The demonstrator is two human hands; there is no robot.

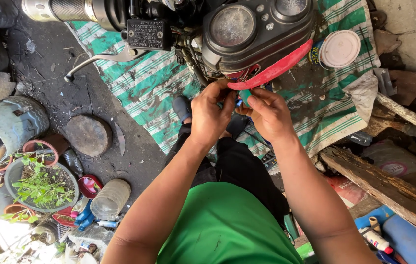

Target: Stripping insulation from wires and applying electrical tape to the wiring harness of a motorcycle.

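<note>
Both pinching one small green and blue part (243, 98) just under the red cover (272, 71), left grip (211, 116) beside right grip (266, 113), equally near.

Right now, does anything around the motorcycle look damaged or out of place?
Yes. The red cowl under the gauges hangs tilted and loose-looking, both hands at its lower end. The striped mat is dirt-stained, and a clear jar lies on its side.

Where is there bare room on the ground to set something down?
Bare striped mat shows between the brake lever and the left hand, and dark ground left of it. It is crowded by the plant pot and bottle, and around the planks.
</note>
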